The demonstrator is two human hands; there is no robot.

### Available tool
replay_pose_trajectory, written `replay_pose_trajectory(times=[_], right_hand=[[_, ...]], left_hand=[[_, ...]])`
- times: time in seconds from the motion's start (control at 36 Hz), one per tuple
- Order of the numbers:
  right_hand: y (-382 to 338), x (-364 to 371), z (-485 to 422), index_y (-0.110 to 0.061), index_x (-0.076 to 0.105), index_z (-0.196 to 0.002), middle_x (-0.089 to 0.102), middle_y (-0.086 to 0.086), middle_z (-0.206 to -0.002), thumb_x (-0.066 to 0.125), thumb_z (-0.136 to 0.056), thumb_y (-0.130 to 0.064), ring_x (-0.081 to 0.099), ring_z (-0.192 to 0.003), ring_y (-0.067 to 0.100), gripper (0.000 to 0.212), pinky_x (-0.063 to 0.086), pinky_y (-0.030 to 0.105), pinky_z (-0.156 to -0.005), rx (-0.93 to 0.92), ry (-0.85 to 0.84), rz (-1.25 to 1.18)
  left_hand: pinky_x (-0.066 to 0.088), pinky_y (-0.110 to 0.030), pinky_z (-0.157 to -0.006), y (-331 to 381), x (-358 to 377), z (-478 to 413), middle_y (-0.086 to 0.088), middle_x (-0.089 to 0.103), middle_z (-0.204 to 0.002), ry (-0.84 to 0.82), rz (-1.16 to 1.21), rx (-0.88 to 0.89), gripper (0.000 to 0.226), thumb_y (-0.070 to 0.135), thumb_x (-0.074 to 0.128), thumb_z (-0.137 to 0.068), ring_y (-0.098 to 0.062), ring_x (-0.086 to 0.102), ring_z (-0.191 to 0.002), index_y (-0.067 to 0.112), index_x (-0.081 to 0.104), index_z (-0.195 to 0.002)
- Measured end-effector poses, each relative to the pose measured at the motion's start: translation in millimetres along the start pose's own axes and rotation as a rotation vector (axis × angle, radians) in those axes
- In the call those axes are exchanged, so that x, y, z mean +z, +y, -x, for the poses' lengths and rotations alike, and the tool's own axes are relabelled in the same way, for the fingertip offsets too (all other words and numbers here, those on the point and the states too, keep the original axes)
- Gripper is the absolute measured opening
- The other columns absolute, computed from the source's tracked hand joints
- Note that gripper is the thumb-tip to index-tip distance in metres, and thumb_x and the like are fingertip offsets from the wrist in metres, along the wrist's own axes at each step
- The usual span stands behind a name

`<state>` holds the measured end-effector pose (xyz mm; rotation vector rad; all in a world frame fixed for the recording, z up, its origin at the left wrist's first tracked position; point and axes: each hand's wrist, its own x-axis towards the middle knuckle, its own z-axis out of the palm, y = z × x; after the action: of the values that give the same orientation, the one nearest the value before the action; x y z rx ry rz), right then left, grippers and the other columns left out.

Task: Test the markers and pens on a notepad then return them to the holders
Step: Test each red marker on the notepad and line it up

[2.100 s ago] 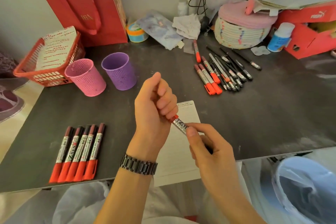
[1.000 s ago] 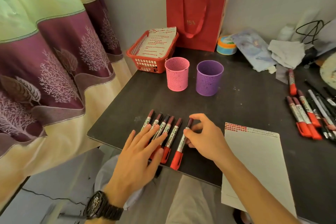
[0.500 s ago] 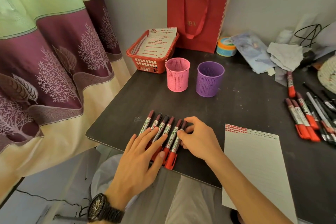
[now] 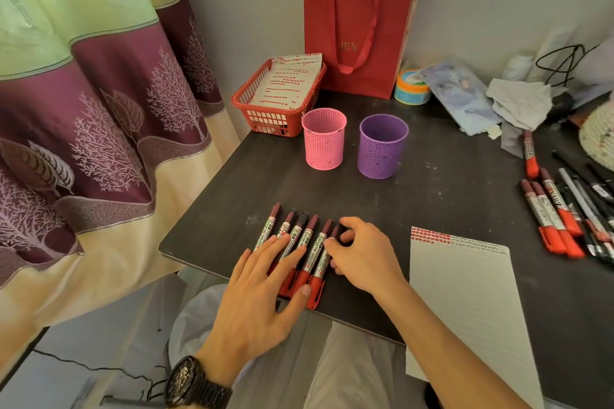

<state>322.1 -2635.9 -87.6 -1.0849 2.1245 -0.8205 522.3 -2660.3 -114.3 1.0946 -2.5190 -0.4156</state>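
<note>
Six markers (image 4: 305, 232) are lying side by side at the worktop's (image 4: 432, 196) near-left edge, holders (image 4: 324, 139) sitting at 12 o'clock from them. Left hand (image 4: 262, 289) is resting flat across the row, fingers straight, gripping nothing. Right hand (image 4: 362, 252) is curling a narrow grip onto the end marker (image 4: 324, 264) at 3 o'clock. They're looking light, stiff, smooth and probably roll-happy, so I'd be pinching mid-barrel, not the cap.

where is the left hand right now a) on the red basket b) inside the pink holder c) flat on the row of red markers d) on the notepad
c: the left hand lies with straight fingers across the row of red markers, while the right hand pinches the rightmost marker at its far end.
</note>
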Motion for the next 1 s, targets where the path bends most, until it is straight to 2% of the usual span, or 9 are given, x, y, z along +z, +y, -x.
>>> replay_pose_trajectory(times=[0.36, 0.47, 0.56, 0.61, 0.67, 0.75, 0.81, 0.89, 1.0], right_hand=[[3, -5, 2, -0.027, 0.037, -0.151, 0.063, -0.003, -0.115, 0.064, -0.093, -0.041, 0.068, -0.098, 0.017, 0.065, 0.059, 0.04, -0.088, -0.014, -0.022, -0.042], [10, -25, 13, -0.031, 0.041, -0.146, 0.064, -0.009, -0.112, 0.063, -0.094, -0.046, 0.068, -0.094, 0.013, 0.058, 0.059, 0.038, -0.089, -0.043, 0.001, -0.06], [30, -51, 31, -0.039, 0.047, -0.138, 0.062, -0.017, -0.108, 0.062, -0.093, -0.048, 0.067, -0.089, 0.006, 0.049, 0.058, 0.028, -0.084, -0.095, 0.067, -0.095], [49, -72, 46, -0.045, 0.049, -0.131, 0.059, -0.024, -0.107, 0.062, -0.092, -0.049, 0.066, -0.083, -0.001, 0.041, 0.052, 0.015, -0.074, -0.135, 0.155, -0.087], [73, -97, 63, -0.048, 0.051, -0.124, 0.057, -0.028, -0.108, 0.063, -0.092, -0.048, 0.063, -0.089, -0.007, 0.034, 0.052, 0.012, -0.072, -0.144, 0.253, -0.078], [110, -129, 79, -0.049, 0.051, -0.125, 0.051, -0.035, -0.111, 0.059, -0.093, -0.05, 0.056, -0.103, -0.01, 0.033, 0.051, 0.015, -0.084, -0.098, 0.359, 0.027], [138, -148, 88, -0.048, 0.048, -0.132, 0.043, -0.039, -0.119, 0.055, -0.093, -0.053, 0.047, -0.117, -0.009, 0.04, 0.041, 0.013, -0.096, -0.043, 0.388, 0.151], [177, -167, 99, -0.044, 0.038, -0.147, 0.036, -0.025, -0.147, 0.047, -0.094, -0.063, 0.025, -0.143, 0.004, 0.057, 0.025, 0.025, -0.116, 0.073, 0.394, 0.363], [201, -168, 108, -0.042, 0.035, -0.152, 0.024, -0.019, -0.161, 0.033, -0.094, -0.068, 0.016, -0.151, 0.006, 0.064, 0.011, 0.033, -0.125, 0.116, 0.375, 0.475]], left_hand=[[0.012, -0.041, -0.12, 1, -2, -1, 0.024, 0.022, -0.157, -0.016, -0.009, -0.029, 0.055, 0.065, 0.032, -0.096, 0.004, 0.008, -0.147, 0.045, 0.035, -0.147], [0.007, -0.037, -0.12, 6, -10, -8, 0.027, 0.015, -0.157, -0.023, -0.016, -0.032, 0.054, 0.068, 0.026, -0.094, 0.006, 0.004, -0.145, 0.053, 0.028, -0.146], [0.006, -0.034, -0.119, 19, -14, -23, 0.027, 0.015, -0.154, -0.018, -0.049, -0.014, 0.056, 0.07, 0.023, -0.091, 0.006, 0.006, -0.143, 0.053, 0.03, -0.144], [0.014, -0.038, -0.119, 31, -14, -35, 0.024, 0.026, -0.153, -0.01, -0.039, 0.023, 0.058, 0.068, 0.027, -0.09, 0.0, 0.017, -0.144, 0.047, 0.039, -0.143], [0.02, -0.039, -0.119, 47, -11, -50, 0.022, 0.034, -0.15, -0.026, -0.029, 0.069, 0.06, 0.068, 0.028, -0.089, -0.003, 0.024, -0.144, 0.043, 0.046, -0.141], [0.03, -0.04, -0.116, 72, 0, -74, 0.02, 0.043, -0.146, -0.055, 0.002, 0.178, 0.053, 0.063, 0.035, -0.092, -0.005, 0.033, -0.141, 0.04, 0.05, -0.138], [0.029, -0.037, -0.116, 96, 12, -95, 0.022, 0.04, -0.147, -0.122, -0.014, 0.24, 0.05, 0.062, 0.036, -0.094, -0.005, 0.032, -0.142, 0.045, 0.044, -0.14], [0.02, -0.027, -0.116, 134, 38, -127, 0.027, 0.031, -0.151, -0.244, -0.045, 0.337, 0.052, 0.061, 0.039, -0.094, -0.001, 0.027, -0.142, 0.05, 0.032, -0.144], [0.033, -0.026, -0.11, 191, 73, -161, 0.021, 0.04, -0.145, -0.309, -0.068, 0.494, 0.048, 0.055, 0.041, -0.098, -0.004, 0.038, -0.132, 0.048, 0.032, -0.144]])
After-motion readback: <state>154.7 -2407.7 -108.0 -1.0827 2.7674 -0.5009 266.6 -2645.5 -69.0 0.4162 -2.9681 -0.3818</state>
